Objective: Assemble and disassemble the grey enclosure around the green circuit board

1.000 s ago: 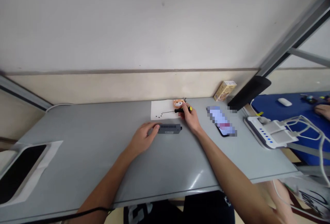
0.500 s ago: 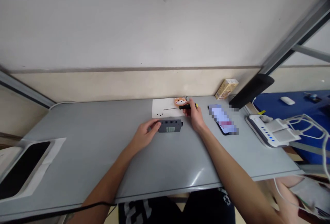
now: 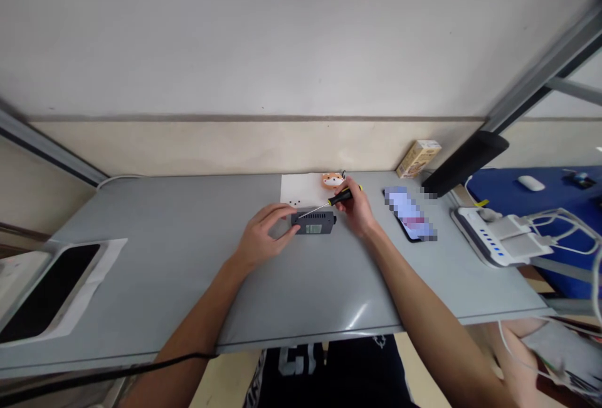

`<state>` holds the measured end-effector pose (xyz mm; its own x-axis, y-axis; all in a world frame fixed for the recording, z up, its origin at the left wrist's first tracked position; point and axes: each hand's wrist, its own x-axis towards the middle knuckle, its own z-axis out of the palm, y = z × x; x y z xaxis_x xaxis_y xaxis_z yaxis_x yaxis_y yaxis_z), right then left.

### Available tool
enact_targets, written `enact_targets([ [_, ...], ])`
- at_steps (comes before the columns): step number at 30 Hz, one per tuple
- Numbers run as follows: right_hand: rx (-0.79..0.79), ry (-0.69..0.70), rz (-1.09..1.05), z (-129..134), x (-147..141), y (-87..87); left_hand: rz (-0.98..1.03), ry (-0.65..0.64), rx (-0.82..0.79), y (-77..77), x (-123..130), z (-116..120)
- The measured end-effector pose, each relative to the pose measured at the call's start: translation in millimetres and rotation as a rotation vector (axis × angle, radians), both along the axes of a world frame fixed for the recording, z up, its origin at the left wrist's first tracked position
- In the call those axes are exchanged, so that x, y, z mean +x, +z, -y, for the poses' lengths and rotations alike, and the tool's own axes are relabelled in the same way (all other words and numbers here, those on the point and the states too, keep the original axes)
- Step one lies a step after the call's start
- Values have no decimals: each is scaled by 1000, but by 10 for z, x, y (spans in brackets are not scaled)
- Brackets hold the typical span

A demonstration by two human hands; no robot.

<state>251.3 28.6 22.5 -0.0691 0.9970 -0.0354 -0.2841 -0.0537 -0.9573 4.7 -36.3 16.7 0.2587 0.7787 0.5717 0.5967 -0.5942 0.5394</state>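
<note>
**Screwdriver (image 3: 339,197) shaft swung over the grey metal box (image 3: 313,223)**

The right hand (image 3: 356,206) pinches the black-and-yellow handle between thumb and curled fingers. Since the earlier view, the shaft has dropped from above the paper to slant across the box's top, its tip near the box's left end; whether it touches the metal is too fine to tell. The left hand (image 3: 262,237) has closed further around that end, its fingers curled over the box and its thumb along the front.

The box lies between the hands, about midway along the grey bench (image 3: 155,270) and nearer the back edge. Just behind it, a white paper sheet (image 3: 297,190) with small dark marks meets the back edge, and an orange dog-face figure (image 3: 332,179) sits at its right corner. Right of the hands are a phone (image 3: 409,214) with a pixelated screen and a white charging hub (image 3: 489,237) with cables at the bench's right end. A small carton (image 3: 417,158) stands at the back edge.
</note>
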Motion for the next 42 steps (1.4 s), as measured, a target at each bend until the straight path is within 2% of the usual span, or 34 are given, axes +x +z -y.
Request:
enact_targets([
  [21,15,21,48,22,-6,19,-30,-18,81,8,28,-10],
  [25,-5,-71,46,-11,2,-7,-67,-11,24,31,26,-7],
  [29,58,-179,171,-36,-10,-77,-107,-36,35,28,23,-9],
  [35,167,-146,361,-31,-36,-173,-98,-70,104,-52,22,-40],
  [42,126,-113,316,-42,-54,-204,-44,-72,149,-47,13,-40],
])
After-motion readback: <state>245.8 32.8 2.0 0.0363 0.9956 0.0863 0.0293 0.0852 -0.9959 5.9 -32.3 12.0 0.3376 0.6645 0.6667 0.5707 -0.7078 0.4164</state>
